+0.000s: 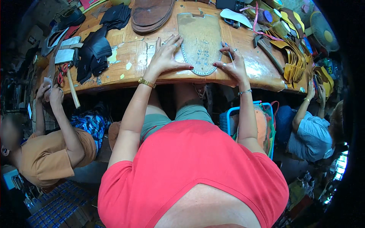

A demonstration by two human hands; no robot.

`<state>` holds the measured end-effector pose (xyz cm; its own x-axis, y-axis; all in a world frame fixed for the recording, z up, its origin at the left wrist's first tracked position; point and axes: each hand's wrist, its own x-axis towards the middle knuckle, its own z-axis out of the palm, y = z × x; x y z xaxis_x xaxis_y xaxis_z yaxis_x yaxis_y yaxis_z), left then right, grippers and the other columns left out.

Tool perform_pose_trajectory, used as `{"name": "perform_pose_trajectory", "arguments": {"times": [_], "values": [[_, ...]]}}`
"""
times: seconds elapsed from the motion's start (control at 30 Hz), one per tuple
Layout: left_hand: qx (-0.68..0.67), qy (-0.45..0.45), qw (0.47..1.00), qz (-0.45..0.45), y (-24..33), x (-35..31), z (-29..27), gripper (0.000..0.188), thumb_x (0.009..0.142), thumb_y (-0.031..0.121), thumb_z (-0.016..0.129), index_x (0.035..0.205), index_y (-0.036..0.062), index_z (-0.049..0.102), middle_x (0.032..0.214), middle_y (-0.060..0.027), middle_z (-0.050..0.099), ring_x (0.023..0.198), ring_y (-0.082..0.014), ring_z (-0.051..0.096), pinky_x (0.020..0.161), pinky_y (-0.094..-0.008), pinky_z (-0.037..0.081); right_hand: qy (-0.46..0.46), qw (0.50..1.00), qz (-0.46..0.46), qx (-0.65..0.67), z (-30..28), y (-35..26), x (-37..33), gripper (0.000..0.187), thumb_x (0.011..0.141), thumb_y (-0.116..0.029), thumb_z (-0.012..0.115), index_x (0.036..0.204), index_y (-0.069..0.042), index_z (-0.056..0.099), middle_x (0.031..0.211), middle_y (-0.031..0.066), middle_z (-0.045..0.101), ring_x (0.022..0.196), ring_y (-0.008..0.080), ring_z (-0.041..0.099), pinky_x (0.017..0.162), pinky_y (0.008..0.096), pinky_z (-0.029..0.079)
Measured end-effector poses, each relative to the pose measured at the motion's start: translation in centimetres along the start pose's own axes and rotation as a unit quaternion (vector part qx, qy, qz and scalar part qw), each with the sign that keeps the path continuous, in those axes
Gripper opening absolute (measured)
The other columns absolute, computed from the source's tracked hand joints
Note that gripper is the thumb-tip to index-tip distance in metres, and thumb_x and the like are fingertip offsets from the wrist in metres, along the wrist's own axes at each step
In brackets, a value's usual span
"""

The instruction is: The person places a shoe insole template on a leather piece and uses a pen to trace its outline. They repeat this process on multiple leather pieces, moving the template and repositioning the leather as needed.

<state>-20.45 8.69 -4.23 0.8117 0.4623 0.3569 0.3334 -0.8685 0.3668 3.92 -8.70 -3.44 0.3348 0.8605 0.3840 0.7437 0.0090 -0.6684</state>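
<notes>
A tan pattern board [199, 34] with a rounded near end lies on the table in front of me. Small marks run along its curved edge, and handwriting covers its middle. My left hand [164, 57] is spread open at the board's left side, its thumb and fingertips at the edge. At the right side, my right hand [235, 65] has a slim blue pen [229, 54] between its fingers, while its thumb touches the board's lower right edge. Whatever lies beneath the board is hidden.
Brown leather pieces [152, 15] and black pieces [93, 55] lie to the left, with a hammer [73, 87] at the table edge. On the right are another hammer [269, 53] and yellow strips [294, 62]. A blue basket [229, 117] stands by my right arm. Co-workers sit on both sides.
</notes>
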Motion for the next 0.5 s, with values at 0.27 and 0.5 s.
{"name": "perform_pose_trajectory", "arguments": {"times": [0.27, 0.5], "values": [[0.018, -0.013, 1.000, -0.008, 0.0, 0.0, 0.0, 0.117, 0.052, 0.075, 0.073, 0.142, 0.0070, 0.043, 0.148, -0.0130, 0.039, 0.138, -0.0282, 0.035, 0.114, -0.0583, 0.009, -0.009, 1.000, 0.009, 0.003, 0.0, 0.3, -0.1, 0.056, 0.055, -0.031, 0.091, 0.096, -0.005, 0.064, 0.131, 0.0220, 0.056, 0.128, 0.0323, 0.049, 0.106, 0.0389, 0.039], [0.014, -0.014, 1.000, -0.010, 0.0, -0.1, 0.0, 0.116, 0.051, 0.074, 0.074, 0.142, 0.0093, 0.044, 0.148, -0.0126, 0.040, 0.138, -0.0281, 0.036, 0.114, -0.0586, 0.009, -0.005, 1.000, 0.001, 0.008, 0.1, 0.5, -0.2, 0.058, 0.054, -0.031, 0.092, 0.097, -0.005, 0.064, 0.132, 0.0218, 0.055, 0.128, 0.0325, 0.050, 0.106, 0.0394, 0.039]]}}
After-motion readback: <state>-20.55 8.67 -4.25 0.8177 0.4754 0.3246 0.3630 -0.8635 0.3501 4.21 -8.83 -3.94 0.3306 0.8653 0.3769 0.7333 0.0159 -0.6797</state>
